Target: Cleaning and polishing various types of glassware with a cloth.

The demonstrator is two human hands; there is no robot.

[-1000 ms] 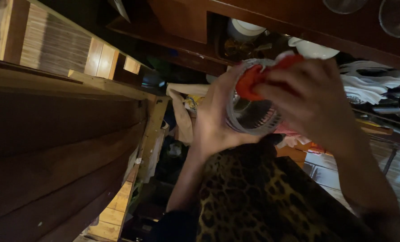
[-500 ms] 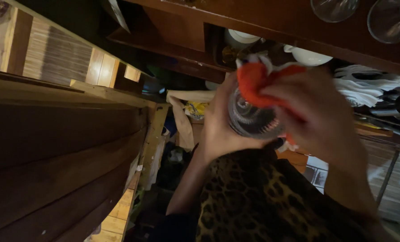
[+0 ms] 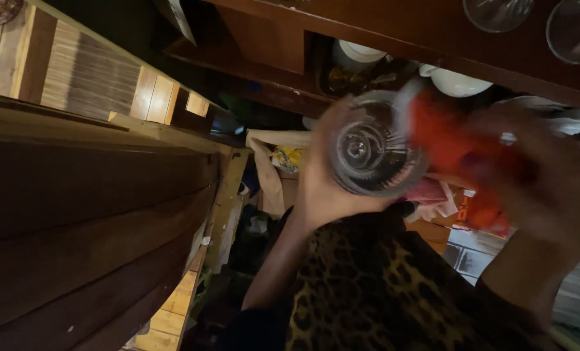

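Here: left hand (image 3: 322, 188) wrapped around clear glass (image 3: 374, 146), base toward camera, held up in front of the dark wooden shelf (image 3: 394, 39) edge | right hand (image 3: 530, 188) blurred, closed on red cloth (image 3: 452, 140) touching the glass rim | leopard-print fabric (image 3: 381, 292) below.

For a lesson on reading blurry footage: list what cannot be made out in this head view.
- Right hand: motion-blurred; its grip on the red cloth is unclear.
- Glass: the left hand covers its side, and the cloth hides its right edge.
- Hanging glasses: cut off by the top edge.
- Shelf dishes: partly hidden by the wooden rail.
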